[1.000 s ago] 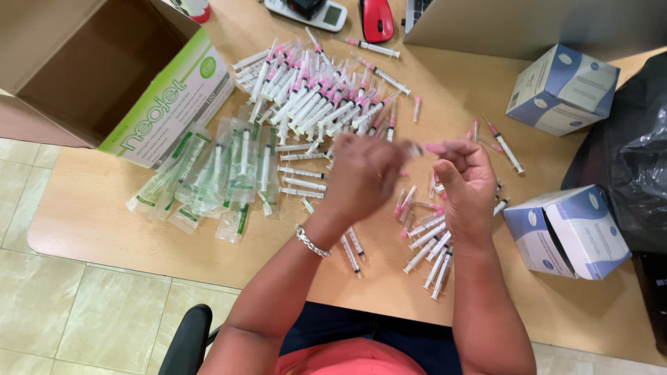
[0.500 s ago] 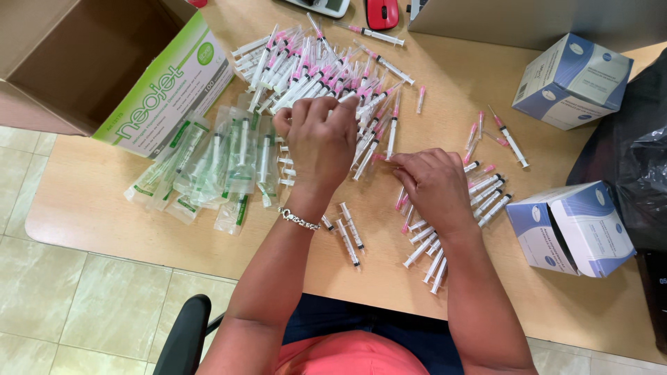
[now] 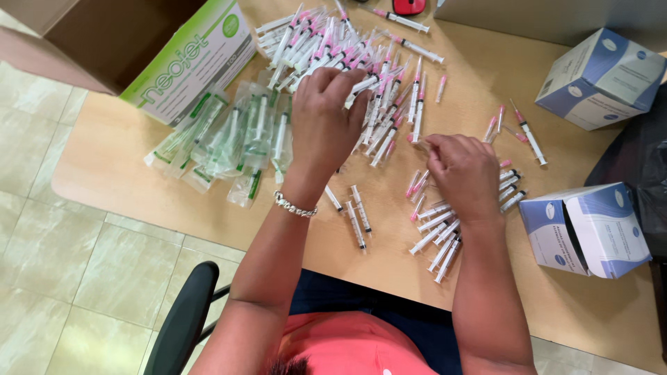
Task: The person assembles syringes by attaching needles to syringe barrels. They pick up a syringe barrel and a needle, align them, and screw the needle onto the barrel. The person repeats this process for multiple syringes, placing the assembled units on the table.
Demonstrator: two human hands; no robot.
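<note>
Two hands work over the wooden table [image 3: 486, 305]. We see the left hand [image 3: 325, 125] palm-down on the large pile of pink-capped syringes [image 3: 361, 69], fingers curled among them; whether it grips one we cannot tell. We see the right hand [image 3: 464, 173] half-closed beside a smaller group of syringes [image 3: 439, 232], roughly a dozen, lying near the table's front edge; its fingertips pinch toward a pink cap, but the grip is hidden. Three loose syringes [image 3: 356, 215] lie between the wrists. We count the large pile as several dozen; an exact count is not possible. One heap of sealed clear packets [image 3: 229, 139] sits left of the left hand, touching one green-and-white carton [image 3: 191, 66]. Two blue-and-white boxes [image 3: 587, 229] stand at the right.
</note>
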